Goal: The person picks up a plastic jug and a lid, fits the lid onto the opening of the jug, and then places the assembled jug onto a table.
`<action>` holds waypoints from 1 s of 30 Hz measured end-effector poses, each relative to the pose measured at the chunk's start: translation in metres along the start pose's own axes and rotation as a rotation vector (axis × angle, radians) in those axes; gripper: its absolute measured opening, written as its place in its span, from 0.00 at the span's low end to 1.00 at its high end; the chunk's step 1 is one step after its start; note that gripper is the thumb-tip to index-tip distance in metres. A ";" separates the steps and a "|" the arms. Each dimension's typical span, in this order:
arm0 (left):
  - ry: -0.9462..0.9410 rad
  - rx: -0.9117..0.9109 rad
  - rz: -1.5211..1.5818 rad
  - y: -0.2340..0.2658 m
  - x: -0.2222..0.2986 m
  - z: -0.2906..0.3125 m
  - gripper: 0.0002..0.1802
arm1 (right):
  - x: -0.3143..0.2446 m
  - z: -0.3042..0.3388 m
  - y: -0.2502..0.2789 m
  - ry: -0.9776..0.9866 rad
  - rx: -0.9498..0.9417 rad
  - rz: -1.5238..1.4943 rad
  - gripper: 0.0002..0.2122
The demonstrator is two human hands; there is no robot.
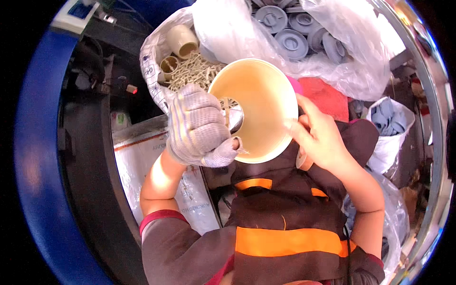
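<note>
A cream plastic tub (266, 114), cone-shaped and wide-mouthed, is tilted toward me in front of my chest. At its narrow end a round opening shows pale sprue bits and something shiny. My right hand (316, 135), bare, grips the tub's right rim between thumb and fingers. A small peach-coloured ring-like piece (304, 160) sits just under that hand. On the other side, my left hand (199, 126) wears a grey knitted glove with the thumb tip bare. Its fingers are curled closed at the tub's left edge, and what they hold is hidden.
Behind the left hand, a white sack (153, 61) holds pale sprue bits (197, 70) and cream cups (182, 41). Grey round lids (290, 44) fill a clear plastic bag (228, 33). Grey pieces lie in a white bag (389, 137) at right. A plastic-wrapped package (156, 171) lies at left.
</note>
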State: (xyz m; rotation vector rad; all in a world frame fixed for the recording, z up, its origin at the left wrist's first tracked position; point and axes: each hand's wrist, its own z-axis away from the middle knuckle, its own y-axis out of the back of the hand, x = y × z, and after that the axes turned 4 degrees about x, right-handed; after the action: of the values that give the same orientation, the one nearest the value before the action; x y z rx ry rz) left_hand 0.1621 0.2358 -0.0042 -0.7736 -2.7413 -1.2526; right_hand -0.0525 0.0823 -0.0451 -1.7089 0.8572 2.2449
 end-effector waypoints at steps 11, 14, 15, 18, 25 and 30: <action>0.841 0.484 0.561 -0.075 -0.009 0.008 0.17 | 0.088 0.025 0.035 -0.067 0.379 -0.744 0.14; 0.663 0.350 0.432 -0.101 0.004 0.014 0.25 | 0.121 0.032 0.015 -0.450 0.384 -1.127 0.09; 0.546 0.389 0.386 -0.105 0.003 0.011 0.22 | 0.115 0.036 0.003 -0.521 0.367 -1.169 0.09; 0.351 0.395 0.454 -0.103 0.001 -0.012 0.17 | 0.139 0.062 -0.009 -0.392 -0.084 -1.105 0.14; 0.328 -0.157 0.692 -0.120 0.021 -0.011 0.14 | 0.096 0.054 0.049 0.221 0.356 -0.274 0.13; 0.080 -0.167 0.397 -0.132 0.020 -0.014 0.13 | 0.088 0.050 0.020 0.354 0.149 -0.219 0.09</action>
State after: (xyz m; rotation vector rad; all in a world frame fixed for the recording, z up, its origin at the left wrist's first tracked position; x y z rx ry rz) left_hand 0.0826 0.1615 -0.0830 -1.1814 -2.2857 -1.3902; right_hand -0.1313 0.0768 -0.1118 -2.0477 0.8326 1.7245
